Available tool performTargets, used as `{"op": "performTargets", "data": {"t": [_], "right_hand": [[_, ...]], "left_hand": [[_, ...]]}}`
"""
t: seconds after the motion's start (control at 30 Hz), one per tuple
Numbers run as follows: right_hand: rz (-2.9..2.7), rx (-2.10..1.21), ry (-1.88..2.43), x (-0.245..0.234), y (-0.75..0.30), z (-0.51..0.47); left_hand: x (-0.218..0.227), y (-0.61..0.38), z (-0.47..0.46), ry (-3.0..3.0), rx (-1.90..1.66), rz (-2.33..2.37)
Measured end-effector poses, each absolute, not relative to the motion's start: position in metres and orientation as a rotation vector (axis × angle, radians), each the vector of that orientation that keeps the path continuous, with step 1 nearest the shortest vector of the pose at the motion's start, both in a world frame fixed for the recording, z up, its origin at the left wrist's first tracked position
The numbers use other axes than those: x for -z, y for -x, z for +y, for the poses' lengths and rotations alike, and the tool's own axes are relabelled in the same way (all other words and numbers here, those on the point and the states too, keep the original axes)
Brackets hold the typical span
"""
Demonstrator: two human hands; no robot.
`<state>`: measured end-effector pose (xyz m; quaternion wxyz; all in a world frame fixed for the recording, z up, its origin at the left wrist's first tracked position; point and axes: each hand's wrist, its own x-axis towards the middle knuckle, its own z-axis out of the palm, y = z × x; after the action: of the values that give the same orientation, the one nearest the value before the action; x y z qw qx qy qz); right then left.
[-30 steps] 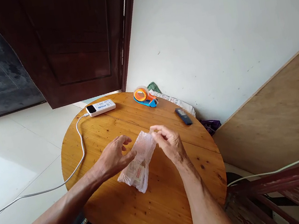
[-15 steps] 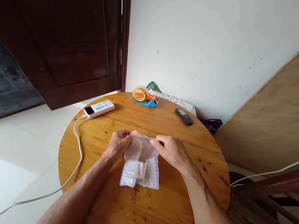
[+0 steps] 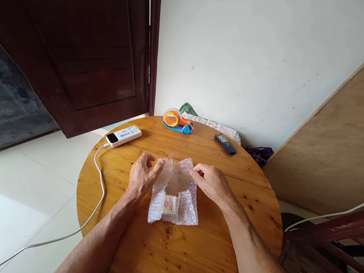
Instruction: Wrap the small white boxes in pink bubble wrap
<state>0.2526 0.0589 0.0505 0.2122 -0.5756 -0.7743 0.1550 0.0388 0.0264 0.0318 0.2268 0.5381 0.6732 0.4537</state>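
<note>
A clear bubble-wrap bag (image 3: 177,194) lies on the round wooden table (image 3: 185,250), with a small white and red packet (image 3: 168,203) showing through its lower left part. My left hand (image 3: 142,176) pinches the bag's top left edge between thumb and fingers. My right hand (image 3: 211,182) pinches the top right edge with curled fingers. The bag's mouth is spread between the two hands.
At the table's far edge lie a white power bank (image 3: 123,135) with a white cable (image 3: 98,185) trailing off to the left, an orange and blue tape dispenser (image 3: 176,121) and a small dark object (image 3: 225,143). Printed bags (image 3: 214,126) lie against the wall. A dark door (image 3: 87,54) stands behind.
The bag was held up and bunched between my hands. It now lies flat on the table with its mouth pulled wide, each hand on one top corner.
</note>
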Motion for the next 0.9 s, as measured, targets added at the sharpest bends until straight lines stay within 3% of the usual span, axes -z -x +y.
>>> {"op": "performTargets", "data": {"t": [0.3,0.47,0.6,0.7,0.9], "right_hand": [[-2.13,-0.529,1.419,-0.036,-0.252,0.063],[-2.19,-0.509,1.404,-0.037,-0.255,0.064],[-2.23,-0.463,1.473,-0.041,-0.258,0.066],[-2.23,-0.421,1.555,-0.041,-0.26,0.067],[-2.265,-0.321,1.607,-0.034,-0.261,0.068]], "left_hand": [[-0.038,-0.051,0.008,-1.959,-0.791,1.903],[-0.029,-0.041,0.02,-1.634,-1.054,1.976],[-0.029,-0.025,0.029,-1.059,-1.374,1.636],[-0.03,-0.018,0.034,-0.715,-1.426,1.432],[-0.028,-0.015,0.035,-0.724,-1.457,1.489]]}}
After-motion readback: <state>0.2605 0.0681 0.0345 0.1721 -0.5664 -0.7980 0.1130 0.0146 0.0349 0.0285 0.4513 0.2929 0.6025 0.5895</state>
